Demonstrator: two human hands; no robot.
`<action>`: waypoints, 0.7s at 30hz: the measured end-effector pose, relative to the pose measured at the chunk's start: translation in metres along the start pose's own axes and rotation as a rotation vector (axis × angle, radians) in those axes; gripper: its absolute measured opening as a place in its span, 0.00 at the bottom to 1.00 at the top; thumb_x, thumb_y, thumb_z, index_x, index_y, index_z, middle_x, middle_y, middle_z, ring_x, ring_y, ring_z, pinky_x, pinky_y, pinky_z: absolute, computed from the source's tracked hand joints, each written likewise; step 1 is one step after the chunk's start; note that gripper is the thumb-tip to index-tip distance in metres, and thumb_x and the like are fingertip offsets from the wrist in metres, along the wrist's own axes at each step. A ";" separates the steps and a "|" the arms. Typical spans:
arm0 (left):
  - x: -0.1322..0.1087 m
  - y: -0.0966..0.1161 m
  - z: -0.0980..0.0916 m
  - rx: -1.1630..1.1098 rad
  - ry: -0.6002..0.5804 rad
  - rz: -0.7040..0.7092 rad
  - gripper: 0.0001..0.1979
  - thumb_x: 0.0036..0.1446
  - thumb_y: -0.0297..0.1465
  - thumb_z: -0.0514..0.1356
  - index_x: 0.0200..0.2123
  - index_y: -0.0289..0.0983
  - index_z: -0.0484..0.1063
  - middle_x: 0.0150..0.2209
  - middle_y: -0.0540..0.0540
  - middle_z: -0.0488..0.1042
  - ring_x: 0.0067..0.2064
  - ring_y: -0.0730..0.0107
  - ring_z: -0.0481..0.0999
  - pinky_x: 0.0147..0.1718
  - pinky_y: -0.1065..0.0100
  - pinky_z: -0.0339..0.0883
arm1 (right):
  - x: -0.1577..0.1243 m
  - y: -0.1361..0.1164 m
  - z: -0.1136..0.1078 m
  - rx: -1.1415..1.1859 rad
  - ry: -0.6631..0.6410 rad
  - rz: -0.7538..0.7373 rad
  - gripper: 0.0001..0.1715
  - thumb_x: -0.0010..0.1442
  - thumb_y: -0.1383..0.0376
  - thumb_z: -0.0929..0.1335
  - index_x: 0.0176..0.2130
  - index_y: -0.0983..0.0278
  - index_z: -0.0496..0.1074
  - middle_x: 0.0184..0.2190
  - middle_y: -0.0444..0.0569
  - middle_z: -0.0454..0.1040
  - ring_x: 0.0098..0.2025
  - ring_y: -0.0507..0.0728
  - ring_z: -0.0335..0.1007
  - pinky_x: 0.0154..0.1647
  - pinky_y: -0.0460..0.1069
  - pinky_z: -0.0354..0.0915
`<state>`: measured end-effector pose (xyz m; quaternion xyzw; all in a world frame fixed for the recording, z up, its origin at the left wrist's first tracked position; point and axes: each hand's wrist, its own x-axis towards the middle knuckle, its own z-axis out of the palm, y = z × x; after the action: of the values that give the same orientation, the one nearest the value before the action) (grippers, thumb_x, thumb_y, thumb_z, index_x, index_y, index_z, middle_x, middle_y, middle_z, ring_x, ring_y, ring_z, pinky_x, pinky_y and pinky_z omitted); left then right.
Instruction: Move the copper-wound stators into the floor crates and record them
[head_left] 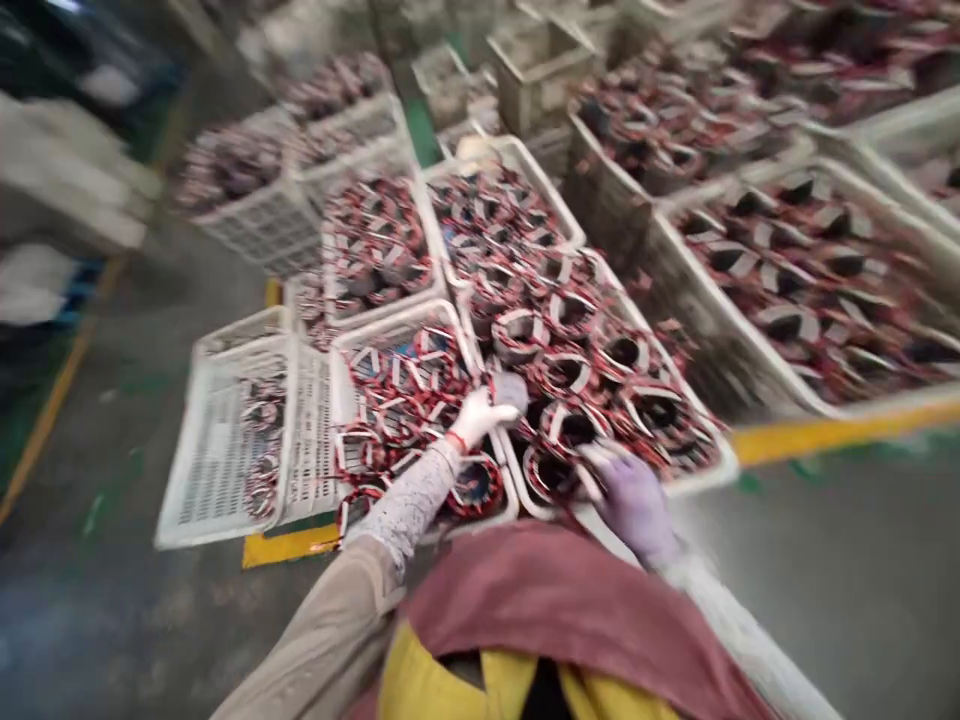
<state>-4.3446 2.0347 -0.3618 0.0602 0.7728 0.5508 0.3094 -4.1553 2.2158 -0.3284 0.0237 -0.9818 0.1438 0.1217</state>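
Observation:
My left hand point(480, 417), in a white glove, is closed on a grey-sided motor stator point(511, 392) above the rims between two crates. My right hand point(631, 500), in a purplish glove, reaches to the near edge of the right crate point(724, 470). Its fingers are closed over the rim of another motor stator point(549, 472); blur softens the fingertips. Stators with red wire ends and white bands fill this crate. Below my left forearm, the left crate point(510, 505) holds more stators, among them an upright one point(477, 485) at its near corner.
A white crate point(176, 480) with a few stators stands at left. More full crates point(442, 285) stand behind, and large grey bins point(731, 300) of stators stand at right. Yellow lines point(847, 432) mark the grey floor point(832, 560).

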 end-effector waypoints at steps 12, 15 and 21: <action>-0.025 0.005 -0.048 -0.762 0.167 -0.029 0.27 0.35 0.40 0.68 0.40 0.30 0.77 0.35 0.39 0.80 0.32 0.63 0.78 0.36 0.62 0.73 | 0.023 0.037 0.053 -0.178 0.044 -0.194 0.18 0.63 0.59 0.61 0.43 0.59 0.77 0.38 0.54 0.81 0.45 0.68 0.76 0.43 0.63 0.70; -0.030 0.018 -0.059 -0.732 0.132 -0.015 0.25 0.35 0.37 0.69 0.39 0.31 0.78 0.34 0.41 0.80 0.33 0.64 0.77 0.37 0.63 0.73 | 0.022 0.032 0.052 -0.147 -0.055 -0.107 0.19 0.62 0.59 0.62 0.47 0.61 0.76 0.38 0.55 0.81 0.45 0.67 0.75 0.47 0.62 0.68; -0.017 0.025 -0.057 -0.313 0.036 0.123 0.27 0.38 0.34 0.70 0.45 0.33 0.76 0.43 0.44 0.81 0.45 0.59 0.78 0.50 0.62 0.70 | 0.022 0.012 0.036 -0.223 -0.450 0.132 0.25 0.60 0.60 0.68 0.53 0.70 0.72 0.45 0.61 0.79 0.56 0.69 0.68 0.64 0.64 0.53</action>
<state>-4.3682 1.9900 -0.3213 0.0487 0.6778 0.6834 0.2666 -4.1857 2.2166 -0.3595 -0.0224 -0.9934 0.0331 -0.1076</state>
